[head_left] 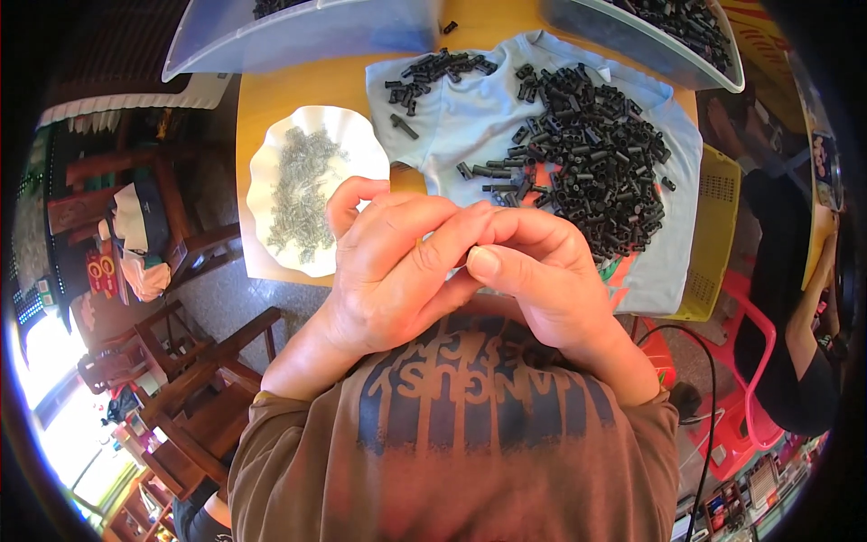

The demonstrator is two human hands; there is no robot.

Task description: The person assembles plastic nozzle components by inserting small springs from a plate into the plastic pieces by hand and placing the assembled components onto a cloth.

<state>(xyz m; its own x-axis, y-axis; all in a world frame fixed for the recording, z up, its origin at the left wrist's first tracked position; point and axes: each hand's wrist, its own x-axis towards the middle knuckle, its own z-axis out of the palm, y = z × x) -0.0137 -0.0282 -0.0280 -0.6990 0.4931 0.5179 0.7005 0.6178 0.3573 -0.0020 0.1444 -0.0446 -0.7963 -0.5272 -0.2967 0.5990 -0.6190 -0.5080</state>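
My left hand (388, 262) and my right hand (546, 271) meet in front of my chest, fingertips touching. Both are closed, the right in a pinch of thumb and forefinger. A small dark spot shows between the fingertips; whatever is held there is mostly hidden. Just beyond my left hand stands a white wavy-rimmed plate (358, 135) with a heap of small metal springs (302, 194). Past my right hand, a big pile of short black plastic tubes (596, 158) lies on a light blue shirt (470, 135). A smaller group of black tubes (442, 68) rests at its far left.
Two translucent bins, one at the back left (307, 36) and one at the back right (614, 32), hold more black parts. A yellow crate (718, 235) and a red plastic chair (754, 379) are at the right. Wooden chairs (199, 406) stand at left. Another person (786, 298) sits at far right.
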